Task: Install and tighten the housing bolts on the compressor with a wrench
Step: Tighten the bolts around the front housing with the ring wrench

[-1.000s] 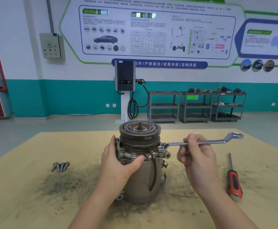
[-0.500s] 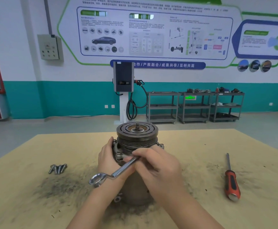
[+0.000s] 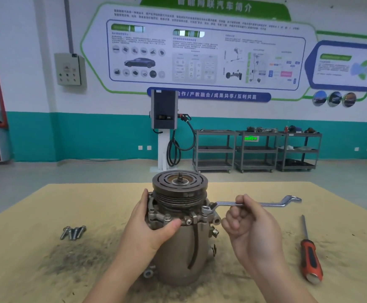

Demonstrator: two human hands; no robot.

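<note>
The compressor [image 3: 179,254] stands upright in the middle of the bench, its grooved pulley on top. My left hand [image 3: 147,228] wraps the housing's left side, thumb across the front flange. My right hand [image 3: 247,224] grips the shank of a silver ring wrench [image 3: 272,203]. The wrench's near ring sits over a bolt [image 3: 206,209] on the right of the flange, and its handle points right, roughly level. Several loose bolts [image 3: 73,232] lie in a cluster on the bench at the left.
A red-and-black screwdriver [image 3: 310,256] lies on the tan bench [image 3: 36,215] to the right of my right hand. Dark grit stains the bench around the compressor. Beyond the bench are grey shelf carts [image 3: 256,149] and a charging post [image 3: 164,132] by the wall.
Half a second ago the wrench handle pointed front-left across my left hand. It now points right with its ring on the right flange bolt. My left hand kept its hold on the housing.
</note>
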